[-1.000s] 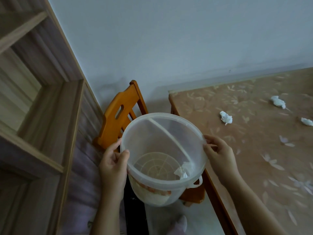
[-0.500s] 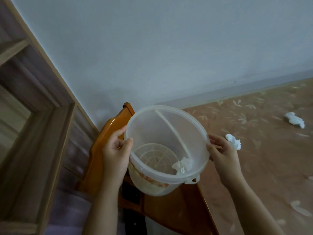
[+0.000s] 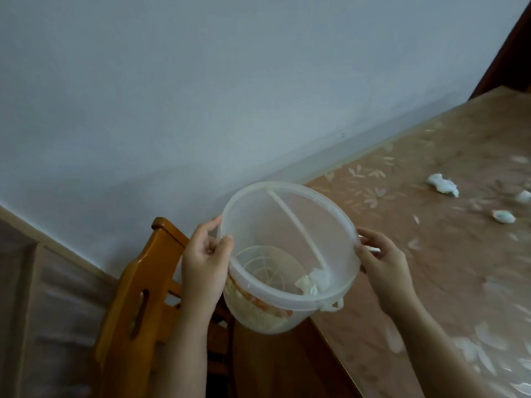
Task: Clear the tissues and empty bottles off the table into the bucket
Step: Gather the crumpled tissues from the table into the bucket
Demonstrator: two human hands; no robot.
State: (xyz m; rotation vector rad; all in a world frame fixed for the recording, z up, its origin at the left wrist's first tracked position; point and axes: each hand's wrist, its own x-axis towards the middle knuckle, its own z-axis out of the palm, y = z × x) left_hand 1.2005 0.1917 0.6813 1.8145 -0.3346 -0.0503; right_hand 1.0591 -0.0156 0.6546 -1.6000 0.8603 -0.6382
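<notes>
Bucket (image 3: 287, 225) unlabelled, between both hands

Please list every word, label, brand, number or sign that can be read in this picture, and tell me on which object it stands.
There is no readable text in this view.
The clear bucket, held by the left hand and the right hand: no label or print visible.
The tissue inside it and the tissues on the table: plain white.
The table cover: only a leaf pattern, no letters.
The wooden chair and the wall: no markings.
</notes>
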